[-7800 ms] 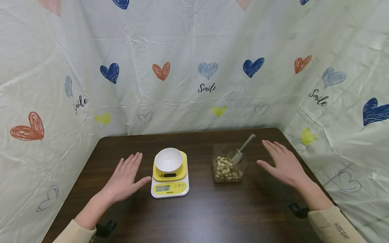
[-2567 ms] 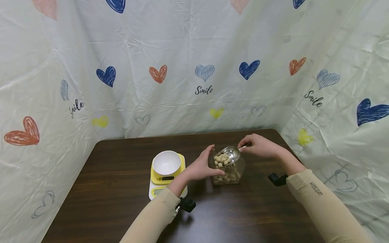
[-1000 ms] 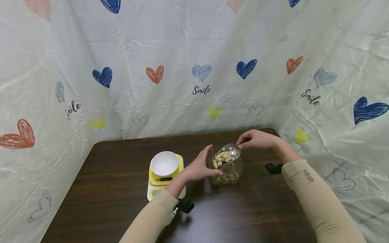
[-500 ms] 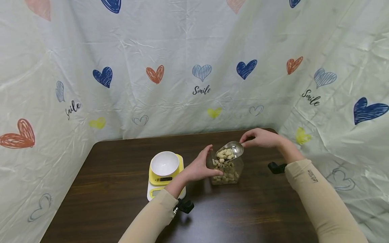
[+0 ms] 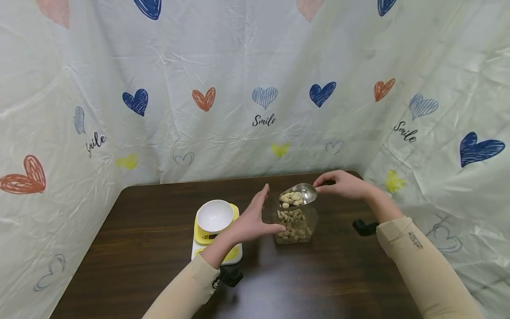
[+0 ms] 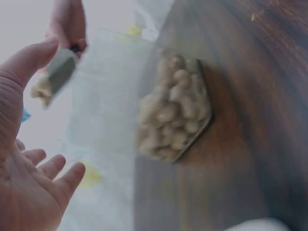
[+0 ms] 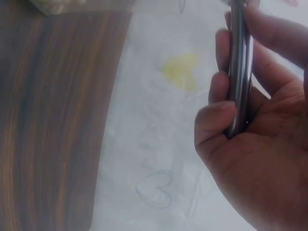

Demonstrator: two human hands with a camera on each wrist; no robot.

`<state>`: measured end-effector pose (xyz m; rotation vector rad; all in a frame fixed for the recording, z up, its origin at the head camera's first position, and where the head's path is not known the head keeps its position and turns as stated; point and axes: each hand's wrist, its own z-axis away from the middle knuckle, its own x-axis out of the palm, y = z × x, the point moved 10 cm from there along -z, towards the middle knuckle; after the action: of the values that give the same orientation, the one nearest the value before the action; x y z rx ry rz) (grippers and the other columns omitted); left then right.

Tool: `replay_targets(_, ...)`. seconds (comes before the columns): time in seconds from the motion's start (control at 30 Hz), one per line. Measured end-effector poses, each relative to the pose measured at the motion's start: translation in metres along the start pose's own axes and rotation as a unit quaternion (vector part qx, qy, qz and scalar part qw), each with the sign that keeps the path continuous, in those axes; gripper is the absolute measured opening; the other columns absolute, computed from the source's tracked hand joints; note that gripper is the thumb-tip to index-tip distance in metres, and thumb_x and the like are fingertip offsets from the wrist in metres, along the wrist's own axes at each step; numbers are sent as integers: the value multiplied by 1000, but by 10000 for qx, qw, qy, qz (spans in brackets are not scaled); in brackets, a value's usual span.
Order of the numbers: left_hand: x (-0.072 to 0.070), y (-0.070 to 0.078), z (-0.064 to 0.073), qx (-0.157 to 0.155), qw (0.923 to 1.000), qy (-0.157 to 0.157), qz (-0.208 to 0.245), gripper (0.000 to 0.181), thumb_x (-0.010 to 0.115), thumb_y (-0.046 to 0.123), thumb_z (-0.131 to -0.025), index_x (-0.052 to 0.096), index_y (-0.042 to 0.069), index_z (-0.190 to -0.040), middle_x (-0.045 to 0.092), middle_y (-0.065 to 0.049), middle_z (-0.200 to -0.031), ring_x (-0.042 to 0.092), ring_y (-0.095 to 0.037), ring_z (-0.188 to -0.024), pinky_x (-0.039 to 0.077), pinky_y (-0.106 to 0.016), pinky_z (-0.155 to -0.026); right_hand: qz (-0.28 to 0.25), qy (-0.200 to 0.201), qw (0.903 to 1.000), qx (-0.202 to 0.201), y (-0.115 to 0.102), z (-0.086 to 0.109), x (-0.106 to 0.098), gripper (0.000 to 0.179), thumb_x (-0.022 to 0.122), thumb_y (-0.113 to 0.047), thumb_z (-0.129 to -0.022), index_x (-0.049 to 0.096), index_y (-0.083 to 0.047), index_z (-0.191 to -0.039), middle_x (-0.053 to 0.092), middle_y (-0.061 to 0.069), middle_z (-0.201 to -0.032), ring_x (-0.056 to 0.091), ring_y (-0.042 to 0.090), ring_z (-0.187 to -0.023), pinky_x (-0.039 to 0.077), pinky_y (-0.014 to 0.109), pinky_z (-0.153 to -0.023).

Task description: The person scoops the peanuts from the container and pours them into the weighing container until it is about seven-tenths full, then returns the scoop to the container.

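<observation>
Scoop (image 5: 308, 194) with peanuts (image 5: 291, 199) is above the clear container (image 5: 313, 220), long axis roughly left-right, mouth left, handle (image 7: 239, 72) right. Right grip (image 5: 346, 184) curled round handle; left grip (image 5: 253, 221) spread, holding nothing.

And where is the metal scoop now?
In the head view, right of centre: the right hand holds the metal scoop above the clear peanut container.

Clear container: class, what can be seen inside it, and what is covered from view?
Peanuts lie heaped in the lower part of the clear container. The outer ones cover the middle of the heap, which cannot be seen.
</observation>
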<state>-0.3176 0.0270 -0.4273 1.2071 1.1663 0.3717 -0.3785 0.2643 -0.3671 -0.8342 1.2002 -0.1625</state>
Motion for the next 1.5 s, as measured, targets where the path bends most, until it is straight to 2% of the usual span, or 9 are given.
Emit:
replay_targets(0.17,-39,17,24,478,9985,273,-50,115,86,47,-83,3,40,-163,19,7,-166,32,-24,-147,34,-45,-114,-142,237,9996,28,-8,1,3,30,68,-41,-100,73,-19,-120,69,2,-120,63,23,-108,50,43,-87)
replay_targets(0.3,-74,18,43,669,9956,544,-376,112,86,47,-83,10,34,-165,23,10,-164,29,-19,-149,32,-47,-116,-186,390,9991,52,-16,0,8,31,68,-42,-99,73,-20,-121,68,1,-125,63,23,-111,50,44,-90)
replay_targets(0.4,-98,9,57,609,9929,731,-720,111,85,49,-82,13,31,-165,24,10,-164,26,-16,-149,32,-51,-115,-173,441,9989,8,-24,-1,12,33,67,-41,-100,72,-19,-124,67,3,-128,61,24,-116,49,46,-93)
replay_targets(0.5,-120,-6,70,395,9906,881,-968,110,85,52,-81,16,30,-165,25,8,-164,24,-17,-150,31,-55,-114,-217,483,9986,-8,-32,-3,17,34,67,-41,-100,72,-18,-125,67,3,-128,61,25,-118,49,47,-93)
replay_targets(0.67,-142,-34,85,18,9896,930,-1100,113,85,55,-79,16,28,-165,26,0,-164,21,-22,-151,28,-59,-113,-311,495,9982,-104,-50,-8,26,33,66,-39,-101,72,-16,-125,68,3,-126,63,24,-115,50,47,-94)
replay_targets(0.8,-147,-61,92,-254,9890,850,-1185,119,87,56,-77,14,24,-165,25,-2,-165,18,-27,-151,27,-61,-114,-345,510,9980,-128,-61,-17,34,32,66,-39,-101,72,-17,-124,67,3,-126,61,25,-117,48,49,-96)
replay_targets(0.97,-141,-100,95,-567,9892,720,-1142,124,89,53,-75,12,16,-165,23,-10,-166,15,-36,-151,23,-66,-114,-389,526,9978,-124,-76,-29,47,29,67,-39,-101,73,-20,-122,68,0,-125,61,23,-117,48,48,-96)
replay_targets(1.07,-137,-116,94,-708,9896,640,-1074,125,88,53,-75,11,14,-165,22,-12,-166,14,-39,-151,22,-67,-113,-425,515,9977,-143,-85,-37,54,26,67,-37,-100,74,-21,-120,68,-2,-123,62,21,-114,49,47,-95)
replay_targets(1.5,-125,-141,93,-1156,9889,495,-789,124,89,51,-74,13,13,-165,20,-20,-164,15,-42,-149,25,-69,-111,-408,362,9983,-211,-98,-61,84,24,67,-33,-101,73,-21,-120,67,-3,-122,63,20,-113,51,44,-92)
